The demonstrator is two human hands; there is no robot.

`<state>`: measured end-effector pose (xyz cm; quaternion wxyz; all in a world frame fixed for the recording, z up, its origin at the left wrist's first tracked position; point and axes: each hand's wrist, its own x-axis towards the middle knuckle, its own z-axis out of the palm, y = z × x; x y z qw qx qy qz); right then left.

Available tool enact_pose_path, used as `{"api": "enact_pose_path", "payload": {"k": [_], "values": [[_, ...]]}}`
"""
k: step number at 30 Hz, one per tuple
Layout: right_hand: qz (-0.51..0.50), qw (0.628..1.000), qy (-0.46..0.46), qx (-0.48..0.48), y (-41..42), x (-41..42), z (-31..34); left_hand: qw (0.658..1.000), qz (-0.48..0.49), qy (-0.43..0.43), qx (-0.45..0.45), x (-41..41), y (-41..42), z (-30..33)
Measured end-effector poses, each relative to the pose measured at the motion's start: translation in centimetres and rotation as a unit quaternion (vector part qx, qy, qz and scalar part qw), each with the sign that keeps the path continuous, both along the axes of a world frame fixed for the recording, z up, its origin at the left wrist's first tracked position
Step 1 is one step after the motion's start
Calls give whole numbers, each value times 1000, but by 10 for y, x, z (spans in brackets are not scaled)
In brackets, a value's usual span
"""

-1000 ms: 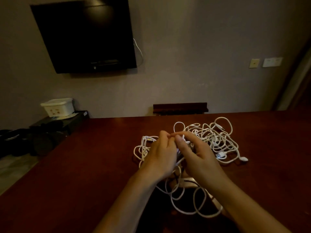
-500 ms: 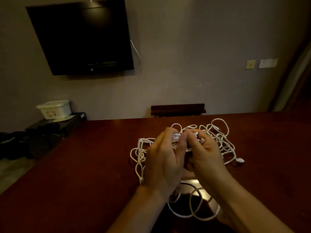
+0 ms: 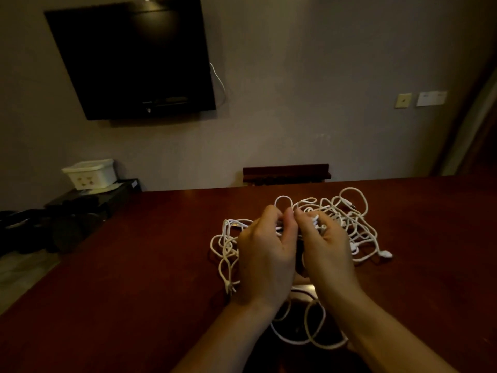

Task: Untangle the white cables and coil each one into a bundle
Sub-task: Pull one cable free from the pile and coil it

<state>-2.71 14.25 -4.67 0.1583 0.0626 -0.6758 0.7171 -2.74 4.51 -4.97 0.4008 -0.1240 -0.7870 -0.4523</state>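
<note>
A tangled heap of white cables (image 3: 347,219) lies on the dark red-brown table (image 3: 134,265). Loops spill to the left (image 3: 226,246), and more hang near the front edge between my forearms (image 3: 309,335). A white plug end (image 3: 386,254) sticks out at the right. My left hand (image 3: 265,254) and my right hand (image 3: 326,249) are raised side by side over the middle of the heap. Both have curled fingers pinching strands of cable between them, fingertips almost touching. The strands inside the grip are mostly hidden by my fingers.
A dark chair back (image 3: 286,174) stands behind the table's far edge. A black TV (image 3: 131,57) hangs on the wall. At the left, a white box (image 3: 90,173) sits on a low black stand among dark items.
Both hands have lifted slightly and drawn closer together, gathering strands between the fingertips. The heap's loops shifted a little toward the right.
</note>
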Motion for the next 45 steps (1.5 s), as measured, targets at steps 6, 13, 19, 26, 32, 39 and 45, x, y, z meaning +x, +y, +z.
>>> {"api": "enact_pose_path", "payload": {"k": [6,13,19,26,32,39,45], "values": [[0,999,25,42,4,-3,4,998,-17,-41,34,3,-1,3],[-41,993,73,83,10,-8,-2,920,-138,-292,221,4,2,14],[-18,993,83,77,7,-6,0,963,-90,-158,200,13,10,14],[88,995,-39,12,6,0,12,968,6,-119,221,-9,-17,12],[95,987,-24,126,9,-5,5,962,75,-127,228,-23,-35,4],[-28,907,94,410,8,-3,-5,921,18,-168,351,-26,-31,8],[-151,903,142,375,12,-6,-5,934,2,-190,302,-27,-31,7]]}}
